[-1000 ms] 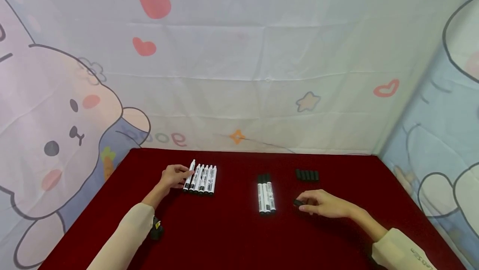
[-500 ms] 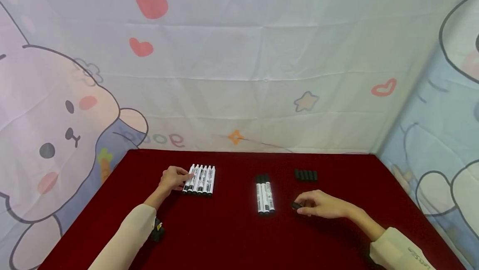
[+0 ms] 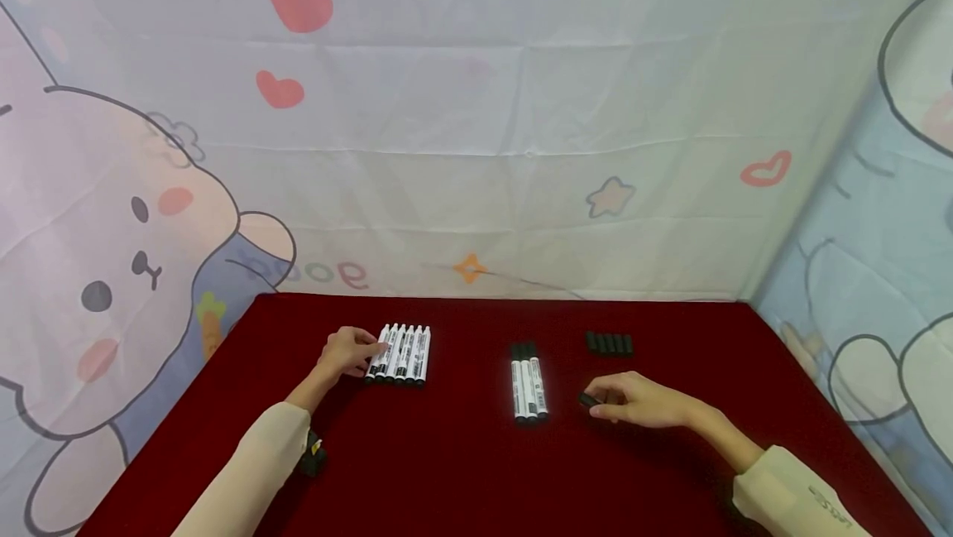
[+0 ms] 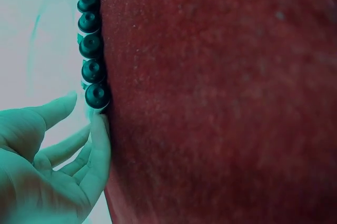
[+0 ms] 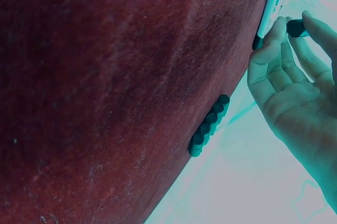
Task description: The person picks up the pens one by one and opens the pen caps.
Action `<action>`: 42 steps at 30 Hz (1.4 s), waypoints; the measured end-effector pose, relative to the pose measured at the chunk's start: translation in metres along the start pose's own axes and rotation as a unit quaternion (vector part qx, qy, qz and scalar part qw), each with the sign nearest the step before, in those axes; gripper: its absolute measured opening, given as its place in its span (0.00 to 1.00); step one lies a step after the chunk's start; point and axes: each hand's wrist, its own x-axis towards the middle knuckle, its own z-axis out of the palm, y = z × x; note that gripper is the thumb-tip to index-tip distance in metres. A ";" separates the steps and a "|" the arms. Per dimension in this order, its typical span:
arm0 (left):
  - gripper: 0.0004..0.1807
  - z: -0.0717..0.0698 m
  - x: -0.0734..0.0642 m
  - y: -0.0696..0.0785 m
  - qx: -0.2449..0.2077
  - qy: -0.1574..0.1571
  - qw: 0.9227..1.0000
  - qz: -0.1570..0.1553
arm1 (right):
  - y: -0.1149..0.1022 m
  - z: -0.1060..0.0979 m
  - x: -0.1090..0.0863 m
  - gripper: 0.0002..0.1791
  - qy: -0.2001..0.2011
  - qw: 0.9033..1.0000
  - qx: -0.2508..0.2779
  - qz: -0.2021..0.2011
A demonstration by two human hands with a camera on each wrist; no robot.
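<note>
On the left of the table a row of several uncapped white markers [image 3: 405,355] lies side by side, white tips away from me. My left hand [image 3: 346,352] touches the leftmost marker. In the left wrist view, one fingertip [image 4: 99,121] meets the side of that marker, while the thumb [image 4: 60,110] is extended nearby. My right hand [image 3: 644,400] pinches a black marker cap [image 5: 296,28] between thumb and finger, just above the cloth. Left of it lie 3 capped markers [image 3: 529,388], black caps pointing away.
Behind my right hand several loose black caps [image 3: 610,344] stand in a row. Dark red cloth [image 3: 447,462] covers the table, with a printed curtain [image 3: 521,107] hanging behind. A small black object [image 3: 311,456] with a yellow mark is partly hidden by my left sleeve.
The leftmost marker, earlier angled and sticking out past the others, now lies in line with the row. My right hand still holds the cap, now turned slightly and a little further left.
</note>
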 end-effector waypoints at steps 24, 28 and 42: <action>0.15 0.013 -0.025 0.053 0.140 0.012 0.978 0.157 | 0.009 -0.022 -0.010 0.19 0.066 0.997 -0.033 0.020; 0.14 0.022 -0.030 0.062 0.156 -0.010 0.973 0.171 | 0.014 -0.021 -0.013 0.20 0.090 0.995 -0.041 0.026; 0.11 0.058 -0.054 0.084 0.141 -0.088 0.954 0.249 | 0.041 -0.035 -0.012 0.24 0.168 0.980 -0.064 0.083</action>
